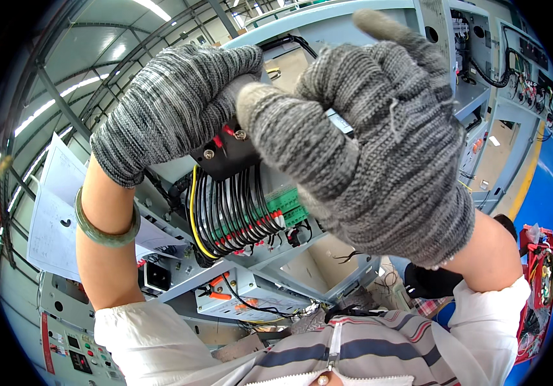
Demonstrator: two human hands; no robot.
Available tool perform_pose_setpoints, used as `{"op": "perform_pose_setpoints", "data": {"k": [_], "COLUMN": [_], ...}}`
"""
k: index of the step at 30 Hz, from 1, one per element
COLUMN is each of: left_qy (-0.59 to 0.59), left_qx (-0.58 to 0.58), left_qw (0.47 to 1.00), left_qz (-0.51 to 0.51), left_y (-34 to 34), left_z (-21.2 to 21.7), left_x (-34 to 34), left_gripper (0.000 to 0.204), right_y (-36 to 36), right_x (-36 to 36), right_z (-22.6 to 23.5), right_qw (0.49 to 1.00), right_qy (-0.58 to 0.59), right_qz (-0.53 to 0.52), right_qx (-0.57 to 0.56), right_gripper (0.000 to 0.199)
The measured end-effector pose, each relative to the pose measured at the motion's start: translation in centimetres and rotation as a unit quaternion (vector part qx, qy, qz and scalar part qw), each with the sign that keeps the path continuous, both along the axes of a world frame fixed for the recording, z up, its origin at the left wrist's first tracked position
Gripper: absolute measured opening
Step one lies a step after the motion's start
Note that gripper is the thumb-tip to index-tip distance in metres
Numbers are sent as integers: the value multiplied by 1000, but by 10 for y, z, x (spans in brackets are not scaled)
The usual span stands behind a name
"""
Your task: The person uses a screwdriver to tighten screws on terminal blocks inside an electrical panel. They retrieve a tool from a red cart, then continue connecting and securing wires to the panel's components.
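Both of my hands wear grey striped knit gloves and are raised in front of an open metal cabinet. My left hand (176, 106) is closed, its fingertips pressed together beside a black block (231, 154) with screws and red-tipped leads. My right hand (379, 148), nearer to me, has curled fingers and one finger sticking up. Its thumb tip meets the left fingertips, and whatever they pinch is hidden. A small white label (339, 122) shows between right thumb and palm. Below the block hangs a row of black wires (234, 212) with a yellow wire (194, 212), beside a green terminal block (286, 206).
Paper sheets (57, 212) hang at the left, above a panel with buttons (80, 347). A grey box with orange parts (250, 296) sits below the wires. More wired cabinets (508, 116) stand right. A red bin (537, 289) rests on the blue floor.
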State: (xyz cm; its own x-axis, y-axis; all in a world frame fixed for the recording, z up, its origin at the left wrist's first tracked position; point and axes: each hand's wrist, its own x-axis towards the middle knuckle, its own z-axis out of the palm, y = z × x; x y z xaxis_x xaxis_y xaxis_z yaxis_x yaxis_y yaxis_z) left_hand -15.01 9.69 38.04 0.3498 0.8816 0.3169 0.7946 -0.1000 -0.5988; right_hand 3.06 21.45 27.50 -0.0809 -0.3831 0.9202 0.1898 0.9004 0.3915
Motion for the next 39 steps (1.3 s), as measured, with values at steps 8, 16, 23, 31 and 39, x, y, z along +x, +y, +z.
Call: {"op": "perform_pose_setpoints", "data": {"k": [8, 16, 23, 31, 39], "left_qy": [3, -75, -56, -103, -129], "left_qx": [-4, -23, -12, -19, -56], "left_qw": [999, 996, 996, 993, 990], "left_qz": [-51, -45, -72, -54, 16], "left_y": [2, -5, -2, -3, -4], "left_z": [4, 1, 0, -3, 6], "left_x": [8, 14, 4, 6, 25], "left_gripper": [31, 24, 28, 32, 19], "right_y": [4, -2, -6, 5, 8], "right_x": [-1, 12, 1, 12, -5], "right_z": [-5, -8, -12, -9, -28], "right_qw": [999, 990, 989, 991, 924], "right_qy": [-32, -129, -111, -129, -177], "right_qz": [-28, -47, 32, 24, 245], "right_qx": [2, 5, -91, -25, -235], "right_gripper": [32, 36, 40, 36, 34]}}
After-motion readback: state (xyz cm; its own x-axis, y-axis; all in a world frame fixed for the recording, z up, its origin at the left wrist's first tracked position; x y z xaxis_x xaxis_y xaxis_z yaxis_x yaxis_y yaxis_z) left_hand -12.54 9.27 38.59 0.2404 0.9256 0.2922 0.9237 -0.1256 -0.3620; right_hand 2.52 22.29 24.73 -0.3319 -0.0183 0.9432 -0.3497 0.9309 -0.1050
